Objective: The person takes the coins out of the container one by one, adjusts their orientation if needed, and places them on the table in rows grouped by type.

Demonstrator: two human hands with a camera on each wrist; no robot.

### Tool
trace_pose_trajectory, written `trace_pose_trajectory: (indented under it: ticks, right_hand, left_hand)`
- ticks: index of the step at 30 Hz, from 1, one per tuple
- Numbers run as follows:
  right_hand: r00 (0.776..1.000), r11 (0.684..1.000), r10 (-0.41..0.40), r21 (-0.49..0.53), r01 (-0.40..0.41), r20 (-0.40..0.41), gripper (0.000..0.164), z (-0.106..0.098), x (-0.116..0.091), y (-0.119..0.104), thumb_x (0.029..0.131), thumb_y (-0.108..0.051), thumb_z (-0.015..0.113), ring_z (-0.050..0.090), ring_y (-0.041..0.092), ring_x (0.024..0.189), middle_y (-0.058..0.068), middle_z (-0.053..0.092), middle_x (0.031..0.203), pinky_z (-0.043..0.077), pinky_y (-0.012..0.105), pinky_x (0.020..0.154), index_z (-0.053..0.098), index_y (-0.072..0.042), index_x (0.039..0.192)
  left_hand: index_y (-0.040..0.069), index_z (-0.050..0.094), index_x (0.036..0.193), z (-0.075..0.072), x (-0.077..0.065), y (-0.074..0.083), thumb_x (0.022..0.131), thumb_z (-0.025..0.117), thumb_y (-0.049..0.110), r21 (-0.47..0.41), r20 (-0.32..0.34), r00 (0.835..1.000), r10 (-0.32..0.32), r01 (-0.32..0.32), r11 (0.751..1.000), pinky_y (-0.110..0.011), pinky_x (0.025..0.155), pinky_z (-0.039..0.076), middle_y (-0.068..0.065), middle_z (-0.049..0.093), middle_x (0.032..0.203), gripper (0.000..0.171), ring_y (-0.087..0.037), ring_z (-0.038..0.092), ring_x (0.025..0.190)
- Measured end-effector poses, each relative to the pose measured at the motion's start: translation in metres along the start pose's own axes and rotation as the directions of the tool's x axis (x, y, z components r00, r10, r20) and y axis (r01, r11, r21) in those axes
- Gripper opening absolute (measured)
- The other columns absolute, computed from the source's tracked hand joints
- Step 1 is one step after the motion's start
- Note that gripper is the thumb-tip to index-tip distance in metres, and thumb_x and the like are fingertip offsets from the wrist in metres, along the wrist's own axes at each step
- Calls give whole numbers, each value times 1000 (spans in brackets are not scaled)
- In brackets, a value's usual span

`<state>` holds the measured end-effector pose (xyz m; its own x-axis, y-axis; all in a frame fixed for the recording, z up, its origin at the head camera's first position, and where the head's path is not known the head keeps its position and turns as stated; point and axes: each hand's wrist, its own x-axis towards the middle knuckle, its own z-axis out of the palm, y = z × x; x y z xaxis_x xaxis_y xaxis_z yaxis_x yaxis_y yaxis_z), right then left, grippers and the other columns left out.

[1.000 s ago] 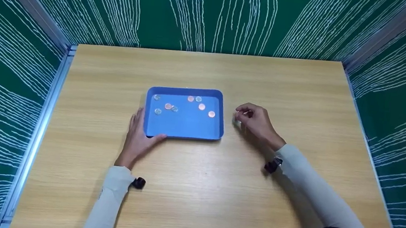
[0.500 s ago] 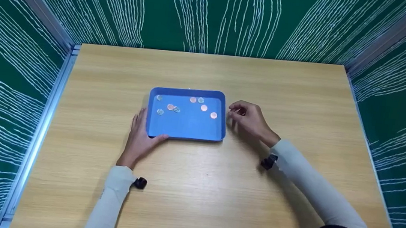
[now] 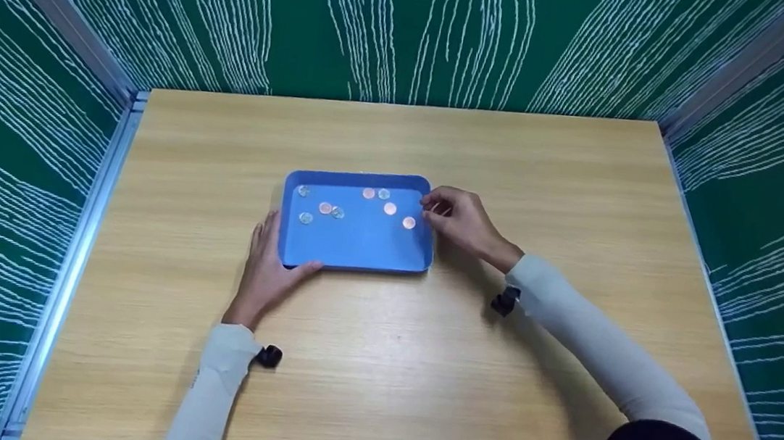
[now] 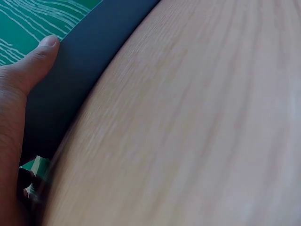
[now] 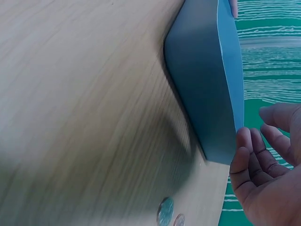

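Note:
A blue tray lies on the wooden table, holding several copper-coloured coins and several silvery ones. My left hand rests against its near left corner, fingers straight along the left wall and thumb laid on the front wall. In the left wrist view the thumb presses flat on the tray's outer wall. At the tray's right rim is my right hand, fingers bent, thumb and index tips close together; I cannot tell whether a coin is between them. Two coins lie on the table below that hand.
The table spreads around the tray on all sides. Green walls with white wavy lines and metal frame posts enclose it. A small black camera sits on each wrist.
My right hand has moved left from the table beside the tray to over its right rim. My left hand stays at the tray's corner, and the coins in the tray look unchanged.

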<state>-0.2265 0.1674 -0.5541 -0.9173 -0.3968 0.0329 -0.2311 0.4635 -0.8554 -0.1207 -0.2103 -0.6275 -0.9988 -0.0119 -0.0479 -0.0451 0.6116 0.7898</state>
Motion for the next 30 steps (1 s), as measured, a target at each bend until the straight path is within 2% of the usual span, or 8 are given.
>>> trace_pose_trajectory:
  ticks: [4,9,19,26,30]
  right_hand:
    - [999,1000,-3,-18,4,40,24,5,6,-4,103,-2,74,69,27,100,15,76,115,61,38,89,76,7,124]
    - [998,998,-36,-51,39,54,23,12,15,-7,101,-2,76,67,27,99,17,76,115,59,42,89,78,6,122]
    - [996,997,-45,-61,50,82,25,19,23,-14,101,-3,76,68,29,100,22,76,121,62,42,90,77,7,124]
    - [993,996,-1,-91,12,122,27,26,29,-21,104,-10,78,67,27,103,14,73,119,62,39,84,77,2,128]
    - [988,995,-12,-96,27,156,28,33,36,-22,104,-11,77,68,27,106,13,74,119,62,40,88,77,3,128]
  left_hand:
    - [20,6,179,0,-1,-1,85,88,67,-7,-2,1000,-1,1,1000,-67,134,9,-12,7,186,133,-42,-2,170]
    - [19,8,179,0,0,-1,86,87,66,-12,-10,1000,8,-8,1000,-67,135,9,-14,8,185,131,-43,-1,170]
    - [21,7,179,1,0,2,84,87,69,-6,1,1000,0,0,1000,-67,134,8,-14,7,185,133,-43,-1,170]
    - [19,6,179,-1,-1,3,85,87,69,-9,4,1000,6,-6,1000,-68,134,8,-14,6,185,134,-43,-1,170]
    - [17,8,179,-2,-1,2,84,88,68,-9,-6,1000,6,-6,1000,-70,133,10,-14,7,185,134,-45,0,169]
